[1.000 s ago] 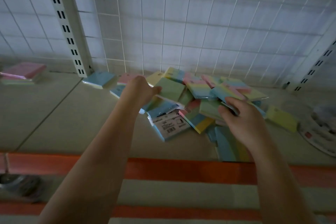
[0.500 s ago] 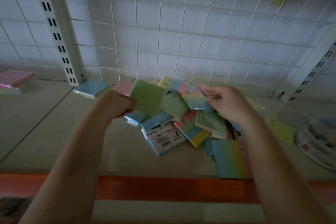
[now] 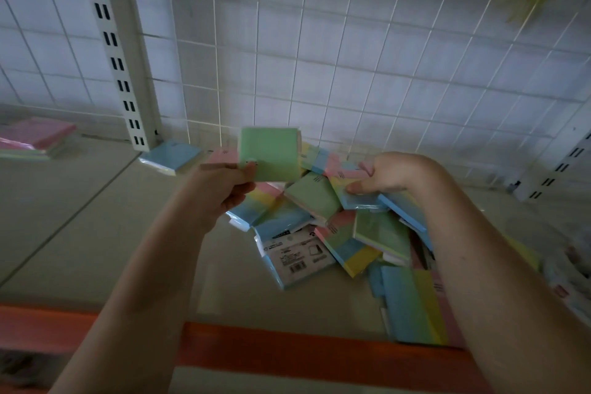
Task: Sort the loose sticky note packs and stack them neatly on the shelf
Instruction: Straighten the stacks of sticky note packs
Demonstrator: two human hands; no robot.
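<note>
Two small stacks already sit at the left of the shelf (image 3: 80, 217): a pink stack (image 3: 38, 137) far left, and a blue pack (image 3: 171, 155) just beside the slotted upright (image 3: 118, 51) against the wire grid back (image 3: 351, 57). They look like the start of colour groups, so sorted packs probably belong on that side.

Your left hand (image 3: 224, 192) is raised above the shelf and pinches a green pack (image 3: 270, 153) by its lower edge, thumb in front, holding it upright and facing you. Held clear of the pile like this, its colour is easy to read before you choose where it goes. A pink pack (image 3: 220, 158) shows just behind your knuckles; whether you hold that one too cannot be told.

Between your hands lies the loose pile (image 3: 319, 233), a jumble of green, blue, pink and striped packs overlapping at odd angles, one turned label side up (image 3: 294, 254).

Your right hand (image 3: 388, 173) reaches into the top of the pile, fingers curled round a pale blue pack (image 3: 361, 200), thumb beneath it, seemingly lifting it free. At the far right a striped pack (image 3: 412, 307) lies near the orange front edge (image 3: 287, 352).
</note>
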